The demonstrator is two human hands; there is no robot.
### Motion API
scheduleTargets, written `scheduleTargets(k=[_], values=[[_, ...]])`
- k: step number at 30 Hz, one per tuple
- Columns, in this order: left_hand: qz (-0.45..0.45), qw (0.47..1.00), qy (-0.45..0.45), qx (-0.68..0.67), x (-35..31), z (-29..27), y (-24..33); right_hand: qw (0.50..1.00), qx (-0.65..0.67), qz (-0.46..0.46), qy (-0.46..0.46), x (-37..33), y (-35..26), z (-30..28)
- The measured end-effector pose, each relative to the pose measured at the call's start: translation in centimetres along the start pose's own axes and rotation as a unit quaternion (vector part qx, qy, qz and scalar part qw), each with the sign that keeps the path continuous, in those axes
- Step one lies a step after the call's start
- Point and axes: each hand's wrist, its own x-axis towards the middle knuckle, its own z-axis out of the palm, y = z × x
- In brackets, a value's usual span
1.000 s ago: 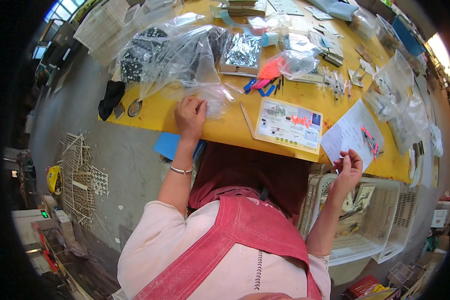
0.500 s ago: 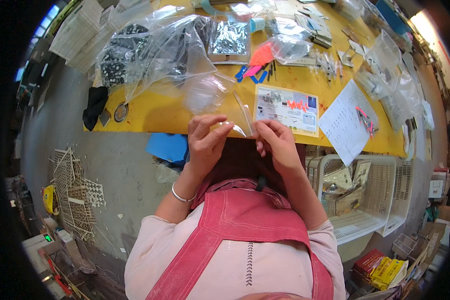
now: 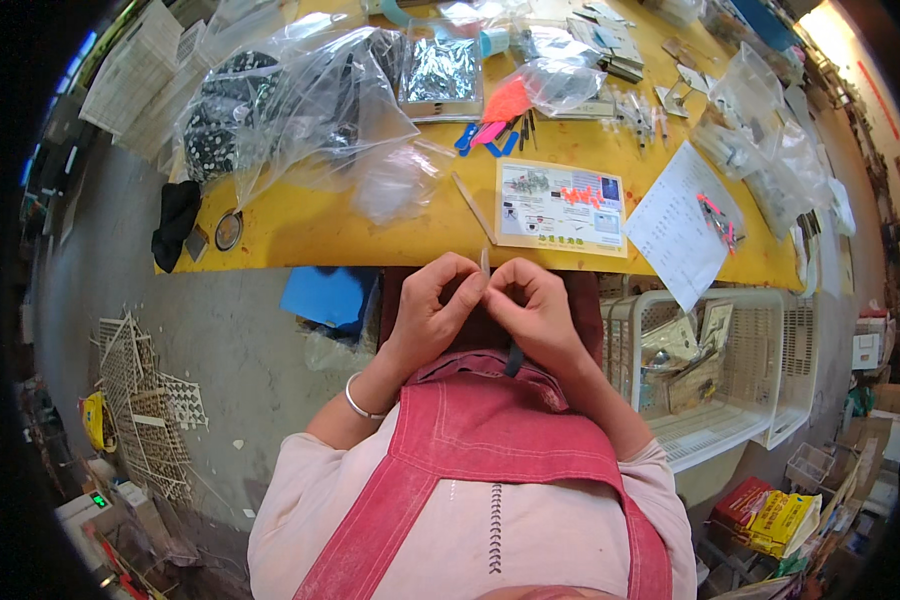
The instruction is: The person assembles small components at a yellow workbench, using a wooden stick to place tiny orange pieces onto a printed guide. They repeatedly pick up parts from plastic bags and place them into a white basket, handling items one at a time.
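Observation:
My left hand (image 3: 432, 308) and my right hand (image 3: 530, 305) meet at the table's near edge, fingers closed in a pinch. Between their fingertips a thin clear plastic piece (image 3: 485, 262) stands up edge-on; it looks like a small bag, and its lower part is hidden by the fingers. Just beyond lies a narrow clear strip (image 3: 473, 207) on the yellow table (image 3: 320, 235). A printed card (image 3: 530, 225) with small orange pieces (image 3: 583, 194) on it is to the right of the strip. To the left sits a heap of clear plastic bags (image 3: 398, 184).
A large clear bag of black-and-white pieces (image 3: 232, 115) and a tray of shiny parts (image 3: 440, 72) stand farther back. Blue tweezer-like tools (image 3: 467, 139) lie beside orange pieces (image 3: 508, 100). A handwritten sheet (image 3: 675, 225) overhangs the edge above a white basket (image 3: 710, 425).
Both hands have drawn closer together and down toward my body, with the clear plastic piece now turned edge-on between them. The view has shifted slightly.

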Motion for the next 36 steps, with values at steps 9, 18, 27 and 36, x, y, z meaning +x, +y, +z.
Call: scheduleTargets(k=[9, 18, 27, 36], values=[[-0.059, 0.994, -0.091, -0.032, 0.2, 0.1, -0.1, 0.985, -0.156, -0.077, -0.005, -1.6, 0.5, -0.7], [-0.092, 0.986, -0.134, -0.047, 1.0, 0.8, -0.5, 0.992, -0.115, -0.044, -0.023, -2.0, 0.7, -2.3], [0.033, 0.995, -0.074, 0.066, 1.3, 3.7, -0.1, 0.997, -0.004, -0.057, 0.052, -2.3, 1.8, -3.2], [0.015, 0.979, -0.069, 0.19, 1.9, 4.5, -0.1, 0.942, -0.237, -0.221, 0.091, -2.7, 1.5, -4.0]])
